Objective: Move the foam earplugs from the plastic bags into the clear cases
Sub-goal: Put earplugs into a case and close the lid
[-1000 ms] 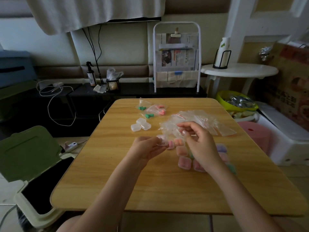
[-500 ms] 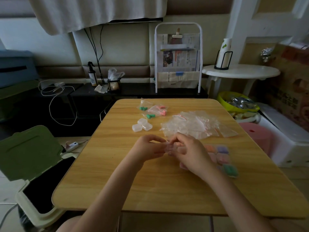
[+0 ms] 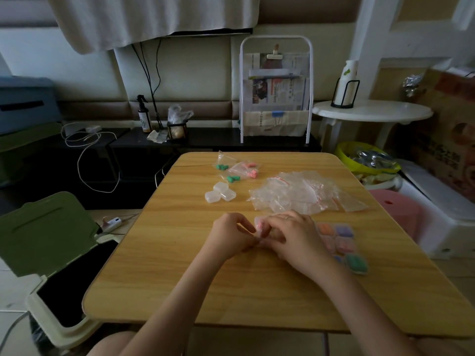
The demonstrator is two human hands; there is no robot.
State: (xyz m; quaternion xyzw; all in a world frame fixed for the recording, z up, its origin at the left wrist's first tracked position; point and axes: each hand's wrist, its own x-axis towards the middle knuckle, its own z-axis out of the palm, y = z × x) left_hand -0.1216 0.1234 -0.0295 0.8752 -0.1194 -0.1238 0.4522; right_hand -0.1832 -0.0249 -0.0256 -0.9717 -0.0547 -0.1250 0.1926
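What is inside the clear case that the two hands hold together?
Pink foam shows through the clear case between the left hand and right hand. Fingers cover the rest, so the count is hidden.

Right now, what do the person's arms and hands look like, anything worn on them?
Both forearms are bare, with no sleeves, gloves or watch in view. The right hand has what looks like a thin ring on one of its fingers. The left hand shows no jewellery. No markings or cables on either arm.
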